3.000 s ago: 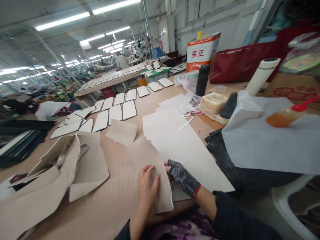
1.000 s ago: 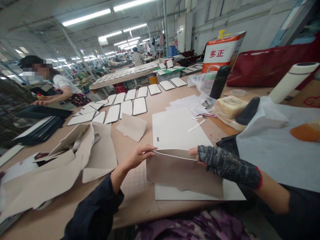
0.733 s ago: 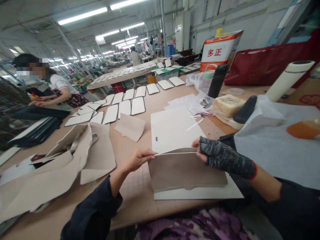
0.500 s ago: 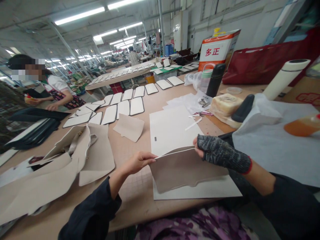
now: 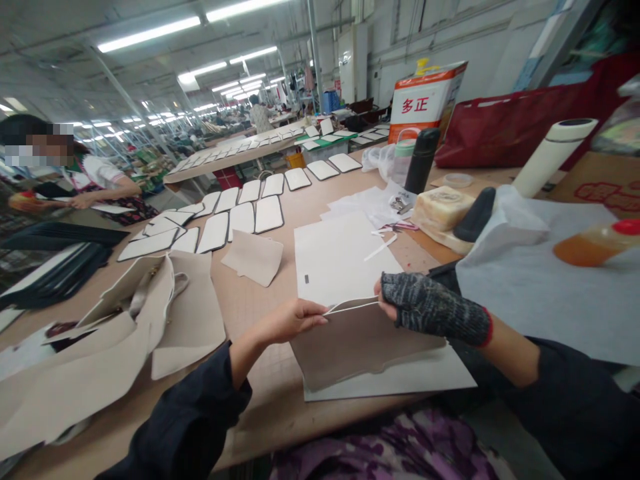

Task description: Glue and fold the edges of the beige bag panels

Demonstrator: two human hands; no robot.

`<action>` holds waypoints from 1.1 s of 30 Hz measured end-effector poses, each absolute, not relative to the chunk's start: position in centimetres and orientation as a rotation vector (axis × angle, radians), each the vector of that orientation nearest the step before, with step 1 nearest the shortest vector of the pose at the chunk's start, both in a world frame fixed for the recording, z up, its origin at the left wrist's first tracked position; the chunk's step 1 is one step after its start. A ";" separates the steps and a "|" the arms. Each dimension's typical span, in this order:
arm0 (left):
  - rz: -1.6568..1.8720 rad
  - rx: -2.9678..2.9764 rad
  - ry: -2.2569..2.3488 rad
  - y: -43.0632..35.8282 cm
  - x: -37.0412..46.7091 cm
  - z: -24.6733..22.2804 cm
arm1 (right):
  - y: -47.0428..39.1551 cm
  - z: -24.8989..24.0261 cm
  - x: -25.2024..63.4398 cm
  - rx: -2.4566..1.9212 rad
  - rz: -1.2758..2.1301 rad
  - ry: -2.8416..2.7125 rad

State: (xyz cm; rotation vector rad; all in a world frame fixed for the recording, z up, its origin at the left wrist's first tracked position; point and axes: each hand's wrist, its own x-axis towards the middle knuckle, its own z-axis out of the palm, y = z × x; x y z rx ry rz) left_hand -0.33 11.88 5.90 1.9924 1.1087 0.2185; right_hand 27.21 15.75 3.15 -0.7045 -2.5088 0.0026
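A beige leather-like panel (image 5: 360, 347) is held up at its top edge by both my hands, its lower edge over a large pale sheet (image 5: 330, 257) on the table. My left hand (image 5: 296, 320) pinches the edge at the left, thumb and fingers together. Further right, my right hand (image 5: 420, 303), in a dark grey fingerless knit glove, grips the same edge. Between them the top edge parts into two thin layers with a narrow gap. A smaller beige piece (image 5: 254, 257) lies left of the sheet. Thin white strips (image 5: 381, 247) rest on the sheet's right side.
Left on the table (image 5: 270, 400) are beige bag parts (image 5: 185, 327) and rows of white dark-edged panels (image 5: 241, 221). To the right stand a black bottle (image 5: 423, 160), a white flask (image 5: 555, 157), a yellowish block (image 5: 443, 205) and a tin (image 5: 420, 103). A co-worker (image 5: 100, 177) is at the far left.
My left hand has slid right along the panel's edge, closer to my right hand. The view has shifted slightly. The co-worker's hands have moved and now hold a pale piece.
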 end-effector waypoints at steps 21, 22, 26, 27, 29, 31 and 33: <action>0.110 2.189 1.155 11.7 -0.9 5.6 | 16.2 3.1 30.2 -0.862 0.851 -2.367; 0.106 2.188 1.159 11.8 -0.9 5.7 | 16.0 2.8 30.2 -0.825 0.844 -2.347; 0.077 2.168 1.160 12.0 -0.9 6.2 | 15.6 1.4 29.8 -0.821 0.734 -2.274; 0.073 2.154 1.162 12.1 -0.8 6.2 | 15.7 1.2 29.7 -0.827 0.699 -2.269; 0.090 2.132 1.170 12.1 -0.7 6.1 | 15.7 0.9 29.5 -0.806 0.668 -2.267; 0.136 2.143 1.173 12.1 -0.3 5.8 | 15.8 1.0 29.3 -0.768 0.672 -2.256; 0.177 2.171 1.174 12.1 0.4 5.5 | 15.9 1.1 29.1 -0.740 0.673 -2.259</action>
